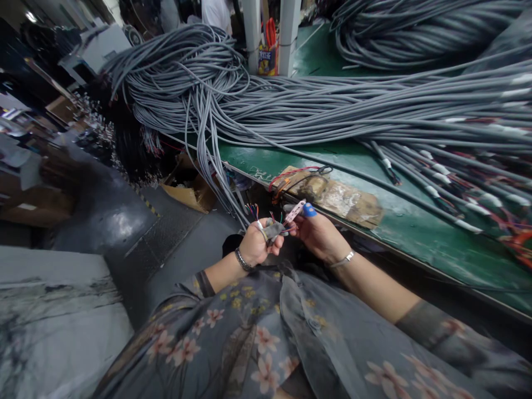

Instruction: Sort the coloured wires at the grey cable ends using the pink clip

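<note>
In front of my body, my left hand [254, 245] is closed around the end of a grey cable, with thin coloured wires [252, 210] fanning out above the fist. Grey coverings wrap some of its fingertips. My right hand [319, 235], its thumb tip in a blue cover [308, 210], pinches a small pale pink strip [295, 211]; I cannot make out its exact kind. Red and dark wires [286, 227] run between the two hands. The hands are close together, just off the bench's front edge.
Long grey cables [291, 105] lie in a thick bundle across the green bench [440, 260], some hanging over its edge. A worn wooden block [349, 202] sits near the edge. Stripped cable ends [440, 172] lie at right. A cardboard box [187, 194] stands below. Another person [216, 15] is behind.
</note>
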### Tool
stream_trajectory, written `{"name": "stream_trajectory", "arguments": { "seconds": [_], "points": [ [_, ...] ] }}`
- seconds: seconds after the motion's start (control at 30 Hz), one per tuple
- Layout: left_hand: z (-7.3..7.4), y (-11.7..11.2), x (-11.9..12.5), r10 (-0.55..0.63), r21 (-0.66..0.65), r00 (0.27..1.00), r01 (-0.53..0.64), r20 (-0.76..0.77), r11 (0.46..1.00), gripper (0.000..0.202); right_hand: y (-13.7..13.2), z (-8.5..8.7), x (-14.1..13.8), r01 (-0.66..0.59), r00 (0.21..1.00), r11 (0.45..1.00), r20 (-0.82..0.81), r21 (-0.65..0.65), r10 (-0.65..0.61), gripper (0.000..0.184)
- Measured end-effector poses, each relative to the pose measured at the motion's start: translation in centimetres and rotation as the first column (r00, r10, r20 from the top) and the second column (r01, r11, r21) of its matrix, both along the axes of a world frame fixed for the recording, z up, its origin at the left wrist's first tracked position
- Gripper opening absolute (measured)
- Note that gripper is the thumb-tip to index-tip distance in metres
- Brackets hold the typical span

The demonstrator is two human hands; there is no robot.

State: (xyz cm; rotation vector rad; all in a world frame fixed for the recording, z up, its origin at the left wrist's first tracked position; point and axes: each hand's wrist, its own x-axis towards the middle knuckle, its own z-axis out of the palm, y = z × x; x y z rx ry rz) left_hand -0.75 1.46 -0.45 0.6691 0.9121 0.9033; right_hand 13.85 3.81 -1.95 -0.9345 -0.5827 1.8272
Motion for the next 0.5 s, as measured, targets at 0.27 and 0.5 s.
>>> {"name": "stream_trajectory", "arguments": {
  "seconds": [0.27,0.5],
  "points": [
    [-0.35,-0.06,0.01,0.009,-0.01,1.0,-0.009,0.004,1.0,0.055,0.3,0.37,0.68,-0.052,0.999,0.999,-0.011,-0.011,0.052,0.03],
    [-0.79,-0.1,-0.01,-0.025,-0.024,1.0,0.025,-0.012,0.999,0.05,0.23,-0.06,0.28,-0.009,0.998,0.999,-0.07,-0.037,0.007,0.027]
  ]
}}
